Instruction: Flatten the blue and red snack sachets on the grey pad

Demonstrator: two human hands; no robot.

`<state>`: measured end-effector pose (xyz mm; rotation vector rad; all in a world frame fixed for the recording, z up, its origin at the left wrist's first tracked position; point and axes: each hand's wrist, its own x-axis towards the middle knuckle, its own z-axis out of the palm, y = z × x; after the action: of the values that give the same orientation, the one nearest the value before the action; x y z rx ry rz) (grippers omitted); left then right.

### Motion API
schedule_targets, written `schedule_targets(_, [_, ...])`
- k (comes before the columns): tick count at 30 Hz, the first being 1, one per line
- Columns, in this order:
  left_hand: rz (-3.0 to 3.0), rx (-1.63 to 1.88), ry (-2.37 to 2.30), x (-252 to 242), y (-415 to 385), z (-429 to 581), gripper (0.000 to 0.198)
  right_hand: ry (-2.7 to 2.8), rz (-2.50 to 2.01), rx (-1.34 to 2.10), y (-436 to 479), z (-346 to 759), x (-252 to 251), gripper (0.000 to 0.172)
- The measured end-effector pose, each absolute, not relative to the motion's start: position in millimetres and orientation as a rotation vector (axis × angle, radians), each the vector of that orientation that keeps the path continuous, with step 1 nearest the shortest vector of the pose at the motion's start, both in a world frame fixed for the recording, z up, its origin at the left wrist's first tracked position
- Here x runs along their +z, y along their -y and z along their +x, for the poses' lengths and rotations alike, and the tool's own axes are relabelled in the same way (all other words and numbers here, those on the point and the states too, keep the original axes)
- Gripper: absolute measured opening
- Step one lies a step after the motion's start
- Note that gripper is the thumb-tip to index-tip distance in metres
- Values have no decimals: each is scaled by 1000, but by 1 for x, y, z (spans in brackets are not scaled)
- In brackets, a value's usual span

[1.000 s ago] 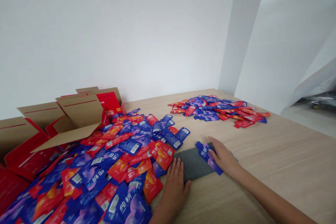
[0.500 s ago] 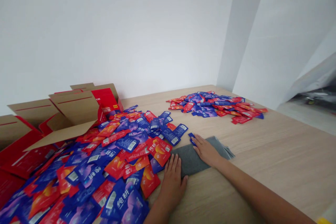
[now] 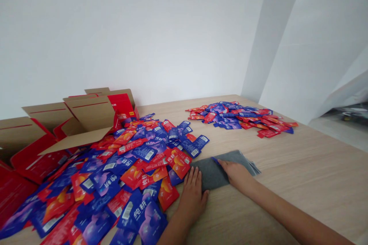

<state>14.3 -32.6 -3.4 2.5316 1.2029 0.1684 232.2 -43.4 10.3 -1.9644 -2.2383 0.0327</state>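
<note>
A dark grey, flat, cloth-like stack (image 3: 208, 176) lies on the table in front of me, its layered edges fanning out at the right end. My left hand (image 3: 192, 193) rests flat at the stack's left end, fingers stretched out, beside the large heap of sachets. Over the far edge of the stack, my right hand (image 3: 236, 172) pinches a small blue sachet (image 3: 214, 159); most of that sachet is hidden by the fingers. Red sachets (image 3: 177, 161) and blue sachets (image 3: 149, 216) lie loosely piled to the left of my left hand.
Open red cardboard boxes (image 3: 86, 113) with brown inner flaps stand at the left, behind the heap. A second pile of red and blue sachets (image 3: 227, 122) lies farther back on the wooden table (image 3: 299, 176). A white wall (image 3: 172, 38) rises behind.
My right hand has drawn the blue sachet from beyond the grey stack onto its far edge, and its fingers have closed from lying spread to a pinch. My left hand stays flat.
</note>
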Motion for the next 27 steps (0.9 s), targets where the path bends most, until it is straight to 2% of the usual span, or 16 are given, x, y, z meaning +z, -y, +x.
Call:
schedule_targets(4, [2498,165,-1210,-2,33,15,61,2092,-2021,295,27,232,39,42])
schedule_targets(9, [2461,264,-1205,-10,31,14,62,1810,-1640,795,-13,199,39,43])
schedule_targets(13, [2430,318,-1203,-22,29,12,61,1734,-1481,962,-62,159,40,39])
schedule_targets(18, [2420,328,-1176,-25,30,9,61,1558,-1444,957,-119,153,41,41])
schedule_targets(23, [2395,326,-1167,-24,31,9,61,1383,-1649,798,-145,213,18,29])
schedule_targets(27, [2385,307,-1164,-24,31,9,62,1253,-1776,715,-161,266,5,32])
